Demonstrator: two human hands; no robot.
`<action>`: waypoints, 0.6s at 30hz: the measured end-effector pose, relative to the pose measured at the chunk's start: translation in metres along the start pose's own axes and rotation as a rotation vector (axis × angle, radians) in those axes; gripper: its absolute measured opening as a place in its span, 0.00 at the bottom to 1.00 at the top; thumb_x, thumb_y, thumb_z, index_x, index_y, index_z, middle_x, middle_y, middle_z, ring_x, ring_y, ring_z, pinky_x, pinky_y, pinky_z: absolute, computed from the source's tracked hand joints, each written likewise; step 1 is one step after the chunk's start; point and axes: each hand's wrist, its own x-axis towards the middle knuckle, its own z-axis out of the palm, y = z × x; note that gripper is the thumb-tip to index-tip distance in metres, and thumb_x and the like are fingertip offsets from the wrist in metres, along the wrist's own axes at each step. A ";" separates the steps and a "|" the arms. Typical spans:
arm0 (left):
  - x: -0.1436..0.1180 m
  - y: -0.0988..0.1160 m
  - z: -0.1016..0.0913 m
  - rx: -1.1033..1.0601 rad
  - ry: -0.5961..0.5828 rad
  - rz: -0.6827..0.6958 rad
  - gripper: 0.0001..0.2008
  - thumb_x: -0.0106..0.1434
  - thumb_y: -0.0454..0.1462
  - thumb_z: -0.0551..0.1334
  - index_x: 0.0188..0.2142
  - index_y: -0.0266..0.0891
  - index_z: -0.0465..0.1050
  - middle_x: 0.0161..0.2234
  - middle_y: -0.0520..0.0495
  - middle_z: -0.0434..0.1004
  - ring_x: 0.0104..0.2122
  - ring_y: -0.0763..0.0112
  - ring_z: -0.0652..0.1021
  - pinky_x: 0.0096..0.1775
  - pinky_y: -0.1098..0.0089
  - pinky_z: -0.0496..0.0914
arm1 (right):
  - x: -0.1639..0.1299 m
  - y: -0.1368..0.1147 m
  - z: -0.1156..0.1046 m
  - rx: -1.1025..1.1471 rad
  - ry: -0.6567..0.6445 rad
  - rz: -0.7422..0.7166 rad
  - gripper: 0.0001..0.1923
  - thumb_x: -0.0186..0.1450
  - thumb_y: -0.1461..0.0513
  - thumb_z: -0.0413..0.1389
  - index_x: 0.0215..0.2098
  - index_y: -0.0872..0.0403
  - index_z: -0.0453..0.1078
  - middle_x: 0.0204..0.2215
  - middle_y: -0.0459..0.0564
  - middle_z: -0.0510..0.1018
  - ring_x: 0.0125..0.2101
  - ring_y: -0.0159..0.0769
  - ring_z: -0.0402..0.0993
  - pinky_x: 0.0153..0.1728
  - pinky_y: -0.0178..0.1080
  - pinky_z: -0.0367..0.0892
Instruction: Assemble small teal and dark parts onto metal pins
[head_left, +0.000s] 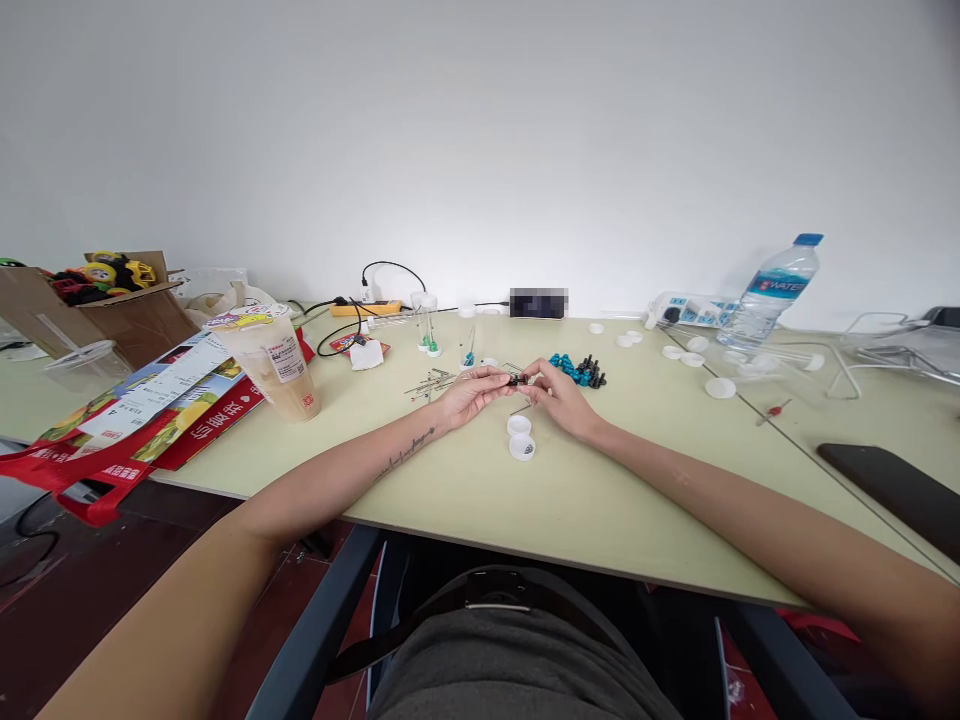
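Black and small, the part (517, 380) is pinched by the left hand (471, 397) and right hand (564, 398), just beyond two white caps (517, 449) on the desk (592, 510); best steady it with the left; work gently with the right, keeping it low against drops.

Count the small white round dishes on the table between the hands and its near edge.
2: the farther dish and, just toward the camera, the nearer dish, holding small grey pieces. None appears hidden there.
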 end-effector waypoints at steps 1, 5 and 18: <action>0.000 0.000 0.000 -0.002 0.004 -0.002 0.08 0.50 0.31 0.66 0.32 0.31 0.73 0.30 0.48 0.76 0.32 0.76 0.77 0.43 0.75 0.69 | 0.000 0.000 0.000 0.001 0.008 -0.001 0.10 0.62 0.54 0.51 0.37 0.51 0.60 0.27 0.44 0.70 0.24 0.32 0.66 0.28 0.36 0.61; 0.000 0.000 0.000 -0.005 0.018 -0.010 0.08 0.51 0.31 0.66 0.33 0.31 0.73 0.30 0.48 0.76 0.32 0.76 0.77 0.44 0.74 0.68 | -0.001 -0.001 0.001 0.035 0.006 -0.006 0.10 0.61 0.54 0.51 0.36 0.51 0.60 0.27 0.44 0.69 0.23 0.31 0.65 0.28 0.36 0.61; 0.001 0.000 -0.002 -0.016 0.011 -0.025 0.08 0.51 0.31 0.65 0.33 0.31 0.73 0.30 0.49 0.76 0.32 0.77 0.77 0.43 0.75 0.68 | -0.001 -0.002 0.001 0.032 -0.008 -0.011 0.13 0.61 0.52 0.51 0.37 0.51 0.60 0.33 0.45 0.70 0.21 0.28 0.64 0.26 0.35 0.60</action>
